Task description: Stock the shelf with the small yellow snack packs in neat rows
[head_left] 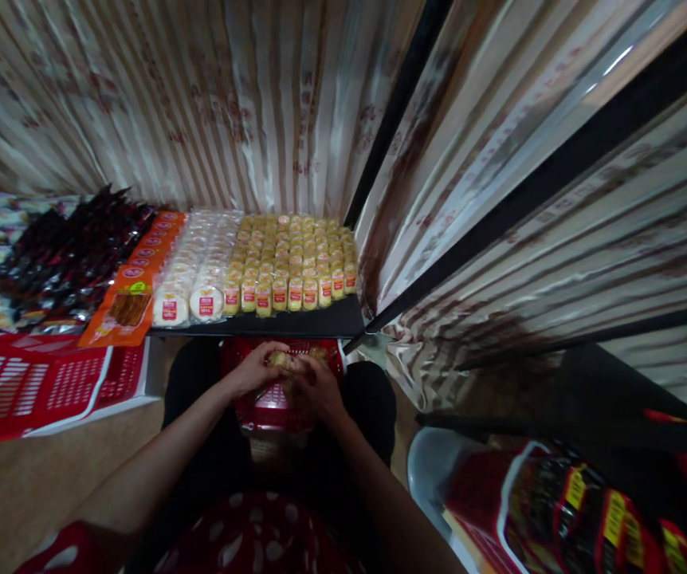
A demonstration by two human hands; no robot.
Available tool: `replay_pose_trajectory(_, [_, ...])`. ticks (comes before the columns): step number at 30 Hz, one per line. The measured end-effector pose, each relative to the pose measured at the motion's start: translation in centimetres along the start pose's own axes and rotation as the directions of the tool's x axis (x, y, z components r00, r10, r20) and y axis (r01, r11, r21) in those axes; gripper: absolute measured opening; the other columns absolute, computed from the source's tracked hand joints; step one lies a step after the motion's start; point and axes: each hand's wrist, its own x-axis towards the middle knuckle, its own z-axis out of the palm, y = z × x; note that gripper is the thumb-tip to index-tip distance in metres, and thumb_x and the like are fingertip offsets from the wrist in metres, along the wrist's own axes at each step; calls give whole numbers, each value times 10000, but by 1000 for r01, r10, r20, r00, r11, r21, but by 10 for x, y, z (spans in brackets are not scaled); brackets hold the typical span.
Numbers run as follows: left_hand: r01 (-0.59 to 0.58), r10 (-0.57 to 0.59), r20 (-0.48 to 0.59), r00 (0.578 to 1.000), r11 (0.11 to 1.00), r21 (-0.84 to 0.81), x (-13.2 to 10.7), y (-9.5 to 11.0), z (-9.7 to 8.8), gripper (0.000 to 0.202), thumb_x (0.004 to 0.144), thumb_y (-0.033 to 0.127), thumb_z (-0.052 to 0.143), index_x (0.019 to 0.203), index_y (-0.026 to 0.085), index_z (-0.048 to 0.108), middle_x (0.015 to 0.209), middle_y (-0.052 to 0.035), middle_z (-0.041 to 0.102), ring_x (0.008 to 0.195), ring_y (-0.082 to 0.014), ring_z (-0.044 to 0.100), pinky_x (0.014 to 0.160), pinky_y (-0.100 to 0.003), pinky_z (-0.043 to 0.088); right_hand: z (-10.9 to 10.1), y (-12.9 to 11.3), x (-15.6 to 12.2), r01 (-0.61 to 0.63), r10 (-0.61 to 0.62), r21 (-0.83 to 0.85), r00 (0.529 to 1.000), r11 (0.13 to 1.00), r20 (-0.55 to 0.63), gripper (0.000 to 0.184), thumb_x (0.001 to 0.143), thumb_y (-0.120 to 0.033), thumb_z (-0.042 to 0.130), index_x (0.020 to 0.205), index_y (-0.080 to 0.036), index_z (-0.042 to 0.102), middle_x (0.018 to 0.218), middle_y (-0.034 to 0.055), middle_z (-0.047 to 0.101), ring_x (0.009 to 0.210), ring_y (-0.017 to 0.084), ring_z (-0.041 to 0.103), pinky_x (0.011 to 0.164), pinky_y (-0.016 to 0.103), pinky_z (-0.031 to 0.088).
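Left grip [258, 369] and right grip [319, 389] curl round yellow packets [284, 362]; red labels [206, 305] look unreadable.

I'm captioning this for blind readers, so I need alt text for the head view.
A person's left hand holds a small yellowish packet over a red basket, the right hand close beside it. Beyond, a black shelf bears rows of yellow packets, white packets, orange packaging and dark, shiny packets, before striped curtains.
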Motion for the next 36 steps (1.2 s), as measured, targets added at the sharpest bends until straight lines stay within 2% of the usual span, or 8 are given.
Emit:
replay_pose_trajectory(5, [-48,54,37,998,989,-137,3,27,3,423,673,215,632,1089,174,573,1059,-50,606,972,-183,564,888,-330,423,-12,-6,-3,41,-14,191,990,981,-138,331,742,-327,600,1047,-201,627,1062,82,628,981,197,590,909,350,450])
replay_pose_trajectory(10, [68,-9,178,984,942,-328,7,49,9,504,652,293,686,1112,151,537,968,-45,650,880,-163,600,852,-317,430,-27,-18,-2,-174,248,518,966,837,-76,448,747,-493,566,1080,-194,595,933,48,671,815,177,625,730,300,498])
replay_pose_trajectory(15, [100,-75,92,993,945,-310,18,50,19,349,631,297,699,924,138,595,811,-16,649,706,-121,594,701,-251,449,-40,-28,2,-277,341,517,939,810,-32,439,745,-598,515,810,-177,621,582,-29,588,484,98,479,470,214,362])
replay_pose_trajectory(22, [109,-106,25,994,958,-264,29,56,26,245,670,313,645,832,137,590,702,-4,640,590,-98,572,560,-205,416,-41,-21,12,-334,395,475,918,814,-33,521,786,-639,397,771,-169,623,539,-13,581,473,118,489,478,231,366])
replay_pose_trajectory(27, [58,-62,-32,998,993,-100,43,65,24,210,736,298,543,873,139,556,578,35,571,491,-95,525,483,-196,380,-35,-20,18,-190,280,304,917,934,-285,454,836,-504,408,1097,-178,583,982,74,654,841,177,611,735,296,484])
replay_pose_trajectory(30, [-43,55,-118,991,994,101,55,75,21,274,752,275,518,986,135,549,647,18,594,532,-115,557,517,-219,417,-32,-22,19,-13,23,25,885,1000,-465,442,843,-381,430,1209,-150,514,1198,124,565,1094,212,529,946,381,417])
replay_pose_trajectory(33, [-90,146,-167,975,948,304,69,91,19,303,767,254,507,1038,130,562,700,-6,620,599,-131,581,586,-239,447,-28,-22,24,97,-166,-169,871,981,-463,432,856,-237,358,1259,-126,468,1320,135,475,1256,204,399,1055,419,319])
replay_pose_trajectory(36, [-121,227,-188,955,883,453,84,112,20,308,764,217,515,1057,149,580,774,-17,647,668,-130,585,664,-245,459,-25,-16,37,91,-169,-198,888,976,-427,502,836,-143,316,1331,-93,381,1397,150,386,1318,187,320,1071,401,315])
